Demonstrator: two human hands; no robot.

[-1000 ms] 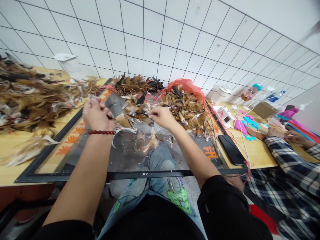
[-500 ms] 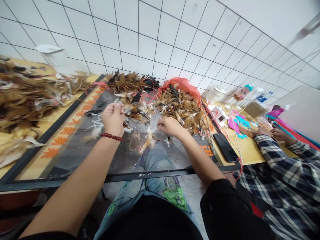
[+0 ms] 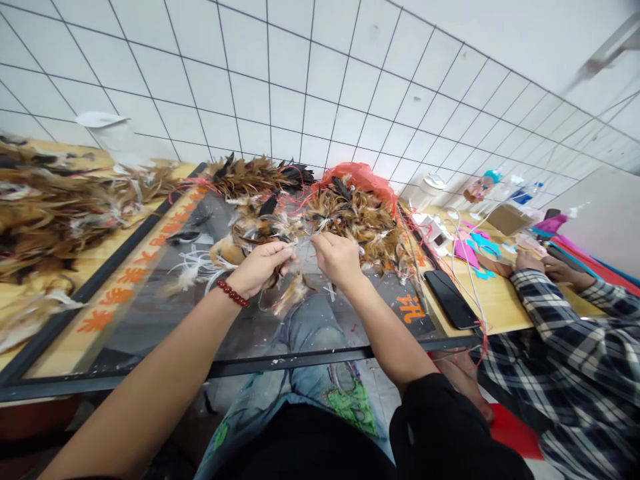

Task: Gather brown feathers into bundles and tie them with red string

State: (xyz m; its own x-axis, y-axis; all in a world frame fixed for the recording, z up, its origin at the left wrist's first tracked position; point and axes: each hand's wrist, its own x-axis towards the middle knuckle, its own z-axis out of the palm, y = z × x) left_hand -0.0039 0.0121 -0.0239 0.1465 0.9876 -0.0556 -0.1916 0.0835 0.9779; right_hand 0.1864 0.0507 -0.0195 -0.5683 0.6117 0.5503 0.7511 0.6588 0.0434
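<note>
Above a framed clear panel (image 3: pixel 173 307), my left hand (image 3: pixel 264 267), with a dark red bead bracelet at the wrist, is closed in a pinch. A thin pale bit shows at its fingertips, too small to name. Close on its right, my right hand (image 3: pixel 337 259) also pinches, and what its fingers hold is hidden. The two hands are a small gap apart. Just below them lies a tuft of brown and white feathers (image 3: pixel 294 295). Beyond my right hand is a heap of brown feathers (image 3: pixel 357 217), and beyond my left a looser feather pile (image 3: pixel 253 223).
White strips (image 3: pixel 195 261) lie left of my hands. A red plastic bag (image 3: pixel 363 177) is behind the heap. Many feather strands (image 3: pixel 65 207) cover the left table. A phone (image 3: pixel 451 299) and cables lie right, where a co-worker in a checked sleeve (image 3: pixel 543 300) handles something.
My left hand has come down and right, towards my right hand. My right hand has shifted slightly, its fingers now pointing up towards the feather pile. The view has tilted a little.
</note>
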